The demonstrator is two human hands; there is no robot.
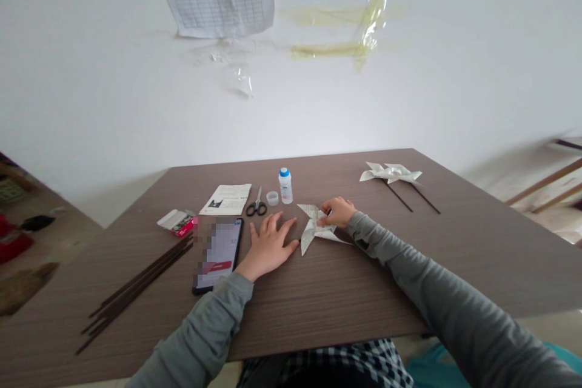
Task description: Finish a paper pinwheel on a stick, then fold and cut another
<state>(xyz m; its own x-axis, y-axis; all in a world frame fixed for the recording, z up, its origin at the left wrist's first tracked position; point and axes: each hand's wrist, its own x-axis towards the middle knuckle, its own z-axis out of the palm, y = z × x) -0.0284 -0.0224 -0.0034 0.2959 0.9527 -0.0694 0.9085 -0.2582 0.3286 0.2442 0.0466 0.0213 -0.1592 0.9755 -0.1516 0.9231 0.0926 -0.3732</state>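
Observation:
A paper pinwheel [311, 230] folded from printed paper lies on the table in front of me. My right hand [337, 213] has its fingers pinched at the pinwheel's middle and hides part of it. Just left of the pinwheel, my left hand [269, 247] rests on the tabletop with fingers spread, holding nothing. Beyond the hands stand a white glue bottle [286, 187] with a blue cap and a small translucent cup [272, 198]. Black-handled scissors [257, 206] lie beside the cup.
A phone [219, 254] lies left of my left hand, with several dark sticks [136, 288] and a small open red-and-white box [177, 222] farther left. Printed paper sheets [226, 199] lie behind the phone. Finished pinwheels on sticks [391, 173] lie at the back right, near the wall [318, 109].

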